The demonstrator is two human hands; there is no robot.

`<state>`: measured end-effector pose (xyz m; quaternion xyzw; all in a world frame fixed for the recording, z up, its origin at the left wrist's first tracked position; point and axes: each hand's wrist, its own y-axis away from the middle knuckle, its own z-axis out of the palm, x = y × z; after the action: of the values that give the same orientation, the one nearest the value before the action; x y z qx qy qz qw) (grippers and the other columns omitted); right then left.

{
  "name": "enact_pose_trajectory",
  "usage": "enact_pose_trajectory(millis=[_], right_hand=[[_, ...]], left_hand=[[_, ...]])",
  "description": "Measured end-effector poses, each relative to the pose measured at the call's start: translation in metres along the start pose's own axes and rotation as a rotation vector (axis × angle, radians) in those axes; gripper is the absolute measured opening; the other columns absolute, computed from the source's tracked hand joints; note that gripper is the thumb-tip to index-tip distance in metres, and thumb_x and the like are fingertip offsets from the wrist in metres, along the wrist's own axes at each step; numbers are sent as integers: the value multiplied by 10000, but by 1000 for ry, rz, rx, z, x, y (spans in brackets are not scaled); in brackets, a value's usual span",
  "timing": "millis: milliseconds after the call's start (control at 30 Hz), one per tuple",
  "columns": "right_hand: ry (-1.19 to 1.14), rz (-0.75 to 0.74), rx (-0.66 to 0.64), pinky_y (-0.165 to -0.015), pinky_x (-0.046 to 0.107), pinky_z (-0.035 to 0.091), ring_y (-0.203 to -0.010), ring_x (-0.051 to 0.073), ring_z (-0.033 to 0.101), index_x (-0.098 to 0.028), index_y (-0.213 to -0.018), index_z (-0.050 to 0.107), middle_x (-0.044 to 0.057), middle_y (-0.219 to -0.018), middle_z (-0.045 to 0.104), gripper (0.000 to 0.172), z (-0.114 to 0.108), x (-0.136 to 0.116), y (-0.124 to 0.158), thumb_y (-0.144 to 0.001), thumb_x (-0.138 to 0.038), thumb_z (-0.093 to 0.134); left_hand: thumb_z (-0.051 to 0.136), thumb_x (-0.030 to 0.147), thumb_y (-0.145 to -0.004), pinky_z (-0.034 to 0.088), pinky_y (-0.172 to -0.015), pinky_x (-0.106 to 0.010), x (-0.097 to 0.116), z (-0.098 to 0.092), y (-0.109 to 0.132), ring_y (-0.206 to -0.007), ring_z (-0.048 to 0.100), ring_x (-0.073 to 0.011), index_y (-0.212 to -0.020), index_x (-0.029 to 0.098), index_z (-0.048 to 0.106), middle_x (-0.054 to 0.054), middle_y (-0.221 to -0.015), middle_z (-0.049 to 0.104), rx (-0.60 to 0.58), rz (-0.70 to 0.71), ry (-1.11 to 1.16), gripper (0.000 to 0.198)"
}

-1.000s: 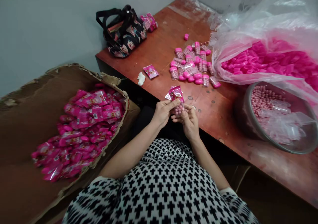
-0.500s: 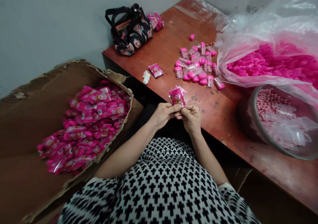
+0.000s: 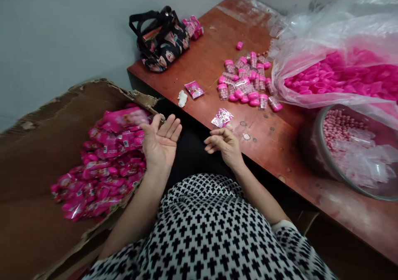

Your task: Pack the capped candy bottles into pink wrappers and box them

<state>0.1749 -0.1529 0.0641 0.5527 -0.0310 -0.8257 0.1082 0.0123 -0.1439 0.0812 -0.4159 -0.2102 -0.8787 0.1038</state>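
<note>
Pink sachet: it lies flat on the wooden table, close to the near edge, just beyond your right hand and not touching it. Its long axis runs on a slant, from lower left to upper right, one short crimped end toward you and the other toward the far corner.
Your right hand: it hovers at the table's edge, fingers loosely curled, holding nothing; the fingertips point left.
Your left hand: spread wide, palm up, fingers pointing away from you, empty, over the right rim of the cardboard box.
Blurred packet: a pink packet shows as a smear just left of your left hand, above the heap in the box; whether it rests on the heap, you cannot tell.
Box contents: a heap of filled pink packets, lying every way, piled against the right wall.
Small bottles: a cluster of clear vials with pink caps lies on its side mid-table, beyond the sachet; one loose pink cap sits further back.
Metal bowl: at the right, holding pale pink candy beads and crumpled clear film.
Clear plastic bag: behind the bowl, full of pink caps.
Second sachet: flat near the table's left edge, beside a small white scrap.
Handbag: black, flowered, at the far left corner, with a few pink packs just beside it.
</note>
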Motion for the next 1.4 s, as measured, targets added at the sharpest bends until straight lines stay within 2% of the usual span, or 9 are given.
enact_pose_trajectory(millis=[100, 267, 400, 567, 733, 967, 1133, 1300, 1400], right_hand=[[56, -41, 127, -429, 173, 509, -491, 86, 628, -181, -833, 549, -21, -668, 690, 240, -21, -1, -1, -761, -386, 650], [157, -65, 221, -417, 163, 479, -470, 74, 602, -177, -790, 549, -13, -663, 685, 246, -44, 1, 2, -772, -407, 635], [217, -49, 231, -420, 171, 470, -462, 77, 592, -176, -772, 552, -13, -645, 679, 264, -50, -4, 4, -758, -423, 643], [278, -85, 262, -461, 175, 468, -504, 76, 590, -176, -806, 558, -22, -652, 648, 250, -59, -7, -5, -774, -415, 622], [230, -229, 367, -634, 206, 513, -785, 107, 628, -209, -987, 524, 6, -915, 657, 357, -60, -4, -32, -715, -371, 687], [182, -141, 136, -636, 230, 502, -659, 104, 605, -217, -1035, 485, -35, -787, 653, 421, -67, -20, -40, -689, -317, 704], [618, -139, -94, -686, 292, 502, -734, 153, 614, -205, -1056, 541, 4, -836, 668, 300, -89, -40, -40, -791, -338, 588], [1440, -392, 350, -904, 394, 411, -1016, 243, 565, -140, -1101, 595, 131, -1124, 632, 306, -157, -86, -77, -879, -240, 409], [1766, -292, 317, -938, 400, 379, -1133, 273, 497, -125, -1161, 576, 161, -1251, 568, 362, -197, -107, -93, -902, -219, 342]], left_hand=[[712, 406, -688, 483, -902, -356, -17, 9, -12, -967, 658, -201, -1008, 237, 653, -67, -974, 713, -24, 38, -183, 367], [774, 128, -597, 215, -1120, -336, -72, 44, -35, -1296, 417, -219, -918, 234, 715, -66, -1191, 640, -431, 244, -653, 343], [715, 144, -675, 64, -1148, -430, -99, 50, -51, -1339, 350, -232, -891, 268, 719, -52, -1202, 633, -545, 408, -857, 249], [655, 185, -739, 113, -1110, -547, -106, 45, -53, -1328, 364, -241, -824, 293, 705, -25, -1147, 661, -543, 403, -870, 147], [689, 160, -705, 244, -1097, -455, -98, 54, -32, -1308, 398, -216, -820, 278, 715, -31, -1136, 668, -461, 347, -705, 167], [729, 387, -663, 470, -928, -397, -78, 56, -14, -1010, 625, -250, -968, 192, 711, -74, -1047, 695, -471, 49, -649, 362], [780, 387, -582, 554, -641, -281, -77, 54, -16, -659, 646, -156, -708, 123, 723, -56, -710, 693, -546, -367, -525, 298], [818, 320, -520, 528, -554, -202, -78, 54, -8, -581, 620, -111, -667, 115, 725, -60, -658, 685, -435, -400, -495, 269], [834, 308, -485, 528, -535, -199, -79, 53, -4, -564, 614, -107, -661, 109, 720, -55, -645, 680, -381, -456, -445, 289]])
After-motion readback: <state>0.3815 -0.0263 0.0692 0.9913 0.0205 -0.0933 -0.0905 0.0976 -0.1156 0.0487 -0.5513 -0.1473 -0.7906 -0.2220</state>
